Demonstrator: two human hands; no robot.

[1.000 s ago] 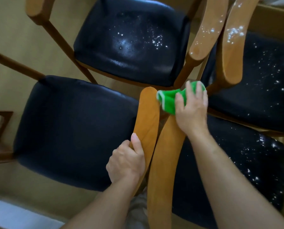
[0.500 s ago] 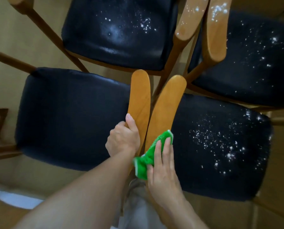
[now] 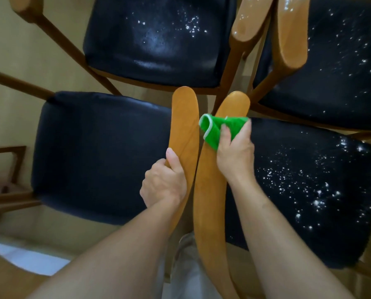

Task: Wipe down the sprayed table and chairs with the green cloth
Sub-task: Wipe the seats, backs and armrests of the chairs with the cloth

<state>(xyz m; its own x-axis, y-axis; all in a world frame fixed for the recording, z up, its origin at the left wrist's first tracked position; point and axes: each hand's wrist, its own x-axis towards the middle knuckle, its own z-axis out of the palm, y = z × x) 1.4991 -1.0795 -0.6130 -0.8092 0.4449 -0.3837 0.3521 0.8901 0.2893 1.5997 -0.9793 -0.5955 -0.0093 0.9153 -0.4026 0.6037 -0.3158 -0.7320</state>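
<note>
Two grips — right hand [image 3: 234,156] clutches green cloth [image 3: 220,129] on armrest [image 3: 210,190]; left hand [image 3: 164,182] grasps neighbouring armrest [image 3: 184,126].

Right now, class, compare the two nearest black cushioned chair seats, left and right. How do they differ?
The left black cushioned seat looks clean, with no white droplets; the right black cushioned seat is speckled with white spray. The left hand grips the wooden backrest by the left seat; the right seat's wooden backrest is under the green cloth. Both seats are black with wooden frames.
</note>
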